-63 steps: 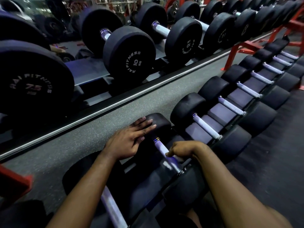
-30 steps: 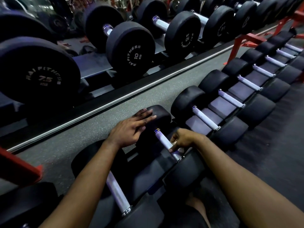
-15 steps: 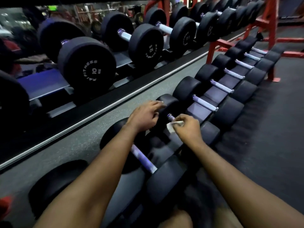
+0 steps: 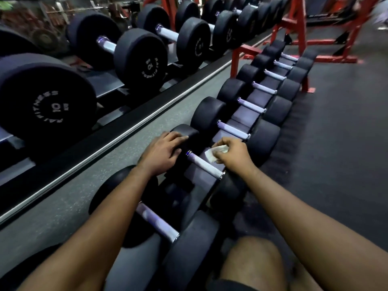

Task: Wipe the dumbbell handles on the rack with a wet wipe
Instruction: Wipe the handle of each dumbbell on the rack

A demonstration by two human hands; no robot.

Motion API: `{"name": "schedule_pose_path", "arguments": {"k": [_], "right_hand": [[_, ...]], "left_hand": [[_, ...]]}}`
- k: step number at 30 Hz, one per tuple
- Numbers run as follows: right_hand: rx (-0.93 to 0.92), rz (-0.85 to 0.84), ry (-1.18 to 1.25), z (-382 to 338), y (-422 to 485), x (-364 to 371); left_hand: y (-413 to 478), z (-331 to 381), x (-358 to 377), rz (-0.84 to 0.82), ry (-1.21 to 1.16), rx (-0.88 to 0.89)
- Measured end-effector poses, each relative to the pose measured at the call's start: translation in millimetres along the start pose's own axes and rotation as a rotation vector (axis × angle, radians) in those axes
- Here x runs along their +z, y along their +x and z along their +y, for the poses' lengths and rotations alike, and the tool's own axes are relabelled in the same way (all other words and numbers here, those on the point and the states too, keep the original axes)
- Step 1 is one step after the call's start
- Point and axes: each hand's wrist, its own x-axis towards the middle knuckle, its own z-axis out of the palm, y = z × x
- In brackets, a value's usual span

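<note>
Just off the handle now, wet wipe pinched in right hand; left hand flat on dumbbell head.

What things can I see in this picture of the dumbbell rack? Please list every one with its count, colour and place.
small dumbbells: at least seven, black heads and pale handles, in a row from bottom centre to upper right
large dumbbells: several, black, upper left beyond the grey strip
grey strip: one, speckled grey, runs diagonally between the two rows
red frames: count unclear, red, upper right
floor: one, dark, right side
wet wipe: one, white, just above the second-nearest handle
left hand: one, rests on the far head of the second-nearest small dumbbell
right hand: one, pinches the wet wipe
knee: one, bare, bottom centre
</note>
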Motion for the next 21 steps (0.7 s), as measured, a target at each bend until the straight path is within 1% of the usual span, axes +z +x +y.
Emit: {"name": "schedule_pose_path", "arguments": {"k": [4,9,12,17,19,21], "right_hand": [[0.032,0.026,-0.023,1.5,14.7,18.5],[0.058,0.021,-0.093,-0.9,35.7,40.9],[0.098,0.045,-0.165,-2.8,49.2,53.0],[0.187,0.134,-0.149,-5.4,53.5,82.2],[0.213,0.097,-0.180,-12.2,41.3,97.9],[0.180,0.036,-0.255,-18.0,26.0,116.8]], "left_hand": [[30.2,-17.1,8.1,-0.114,-0.051,0.055],[72.2,-29.1,15.6,-0.204,-0.207,0.014],[87.7,-31.2,20.4,-0.172,-0.231,0.029],[85.8,-33.0,28.8,-0.036,-0.193,0.029],[84.5,-30.7,29.3,-0.034,-0.194,0.034],[87.6,-31.3,30.7,-0.042,-0.230,0.030]]}}
